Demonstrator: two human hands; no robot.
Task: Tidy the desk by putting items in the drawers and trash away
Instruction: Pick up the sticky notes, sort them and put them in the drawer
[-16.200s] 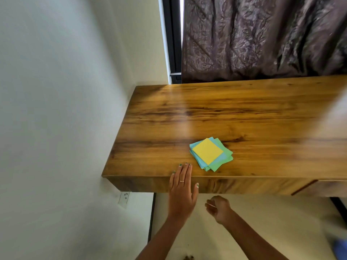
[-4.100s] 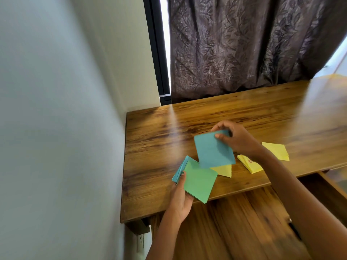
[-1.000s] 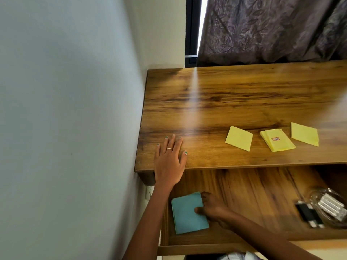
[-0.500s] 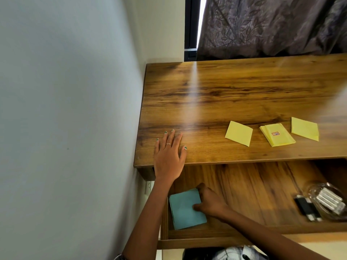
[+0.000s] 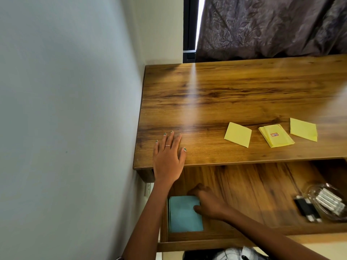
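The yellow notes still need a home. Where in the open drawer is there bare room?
The drawer floor is bare between the right hand, touching the blue notes in the left corner, and the clear container and black items crowding the right end.

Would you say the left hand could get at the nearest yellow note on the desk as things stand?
Probably yes. The left hand lies flat on the desk edge, holding nothing, and the bare wood between it and the nearest yellow note has nothing on it. The right hand is down in the drawer, out of the way.

clear container (image 5: 330, 203) blurred, cut off at right edge
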